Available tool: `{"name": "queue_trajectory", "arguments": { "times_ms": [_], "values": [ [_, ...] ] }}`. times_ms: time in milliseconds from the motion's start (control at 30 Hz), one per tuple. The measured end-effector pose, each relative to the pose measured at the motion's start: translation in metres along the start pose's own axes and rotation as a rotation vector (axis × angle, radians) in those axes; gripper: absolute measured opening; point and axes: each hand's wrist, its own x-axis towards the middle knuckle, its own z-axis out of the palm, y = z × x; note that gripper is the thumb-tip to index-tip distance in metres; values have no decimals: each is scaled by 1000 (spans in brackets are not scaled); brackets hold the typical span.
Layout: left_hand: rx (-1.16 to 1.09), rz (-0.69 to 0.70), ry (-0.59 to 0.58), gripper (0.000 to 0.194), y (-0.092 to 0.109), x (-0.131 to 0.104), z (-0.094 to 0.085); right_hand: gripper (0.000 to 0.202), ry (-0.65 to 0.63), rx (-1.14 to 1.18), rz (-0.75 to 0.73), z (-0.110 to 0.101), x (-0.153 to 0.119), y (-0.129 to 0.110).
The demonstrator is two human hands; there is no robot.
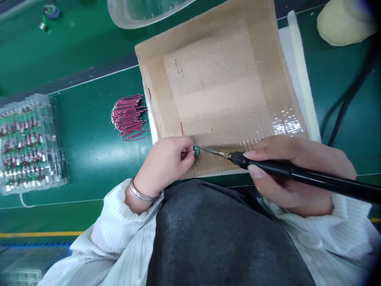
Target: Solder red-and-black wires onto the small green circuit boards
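Observation:
Between the thumb and fingers of my left hand (174, 157) a small green circuit board (196, 150) is pinched, over the near edge of a cardboard sheet (220, 91). A short red wire (181, 128) sticks up past the knuckles; whether it joins the board is hidden by the fingers. My right hand (297, 171) is wrapped round the black handle of a soldering iron (268, 167). The iron's thin tip points left and is at the board's right edge; I cannot tell if it touches.
On the green table (89, 159), left of the cardboard, lies a pile of short dark red wires (129, 117). Clear trays (32, 145) of small assemblies stand far left. A translucent bin (145, 12) sits at the back, a pale yellow object (342, 24) and black cable (342, 115) at right.

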Motion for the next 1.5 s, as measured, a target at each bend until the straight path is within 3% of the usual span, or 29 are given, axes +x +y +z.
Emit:
{"name": "queue_trajectory", "arguments": {
  "times_ms": [467,900,1167,1500],
  "values": [
    [7,-14,23,13,2,0,2,10,-16,-41,-124,10,2,3],
    [32,-14,20,14,4,2,1,17,-35,-16,-103,9,2,2],
    [32,-25,15,14,4,2,1,24,27,84,-191,11,1,4],
    [57,-25,-9,13,5,2,0,24,36,62,-110,3,1,0]
  ]
}}
